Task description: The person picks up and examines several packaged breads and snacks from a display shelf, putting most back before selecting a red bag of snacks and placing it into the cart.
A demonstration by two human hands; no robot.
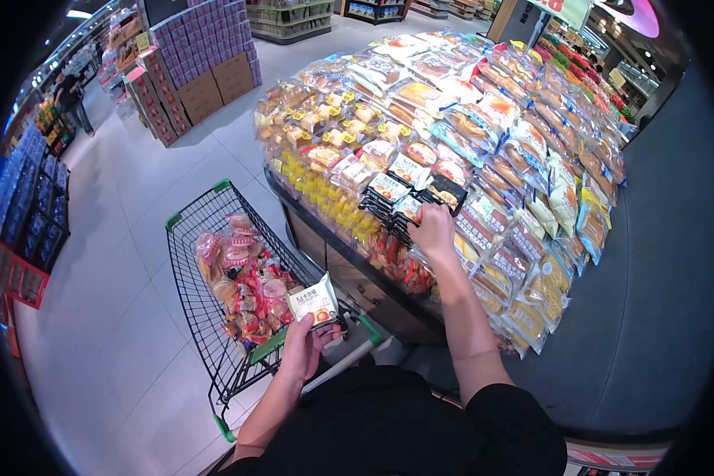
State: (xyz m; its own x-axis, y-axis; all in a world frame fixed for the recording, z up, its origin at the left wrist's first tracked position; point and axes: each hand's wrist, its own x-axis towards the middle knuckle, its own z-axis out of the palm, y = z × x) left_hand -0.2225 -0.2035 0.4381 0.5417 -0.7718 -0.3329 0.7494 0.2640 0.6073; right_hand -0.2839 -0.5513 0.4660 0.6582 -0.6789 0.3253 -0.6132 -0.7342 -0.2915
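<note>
My left hand (304, 345) grips a white and black packet (314, 301) with a round orange picture on it, held over the near right corner of the shopping cart (184, 274). On the display stand (357, 274), my right hand (434, 228) reaches to the row of similar white and black packets (389, 189), its fingers closed at the edge of one. Whether it grips that packet cannot be made out. A black packet (444, 193) lies just beyond the right hand. Red and clear wrapped packets (250, 293) lie in the cart.
Bagged breads (468, 123) cover the stand around my right hand. Stacked cartons (206, 91) stand beyond the cart, with dark shelves (36, 198) at far left. A person (73, 101) stands on the floor at the upper left.
</note>
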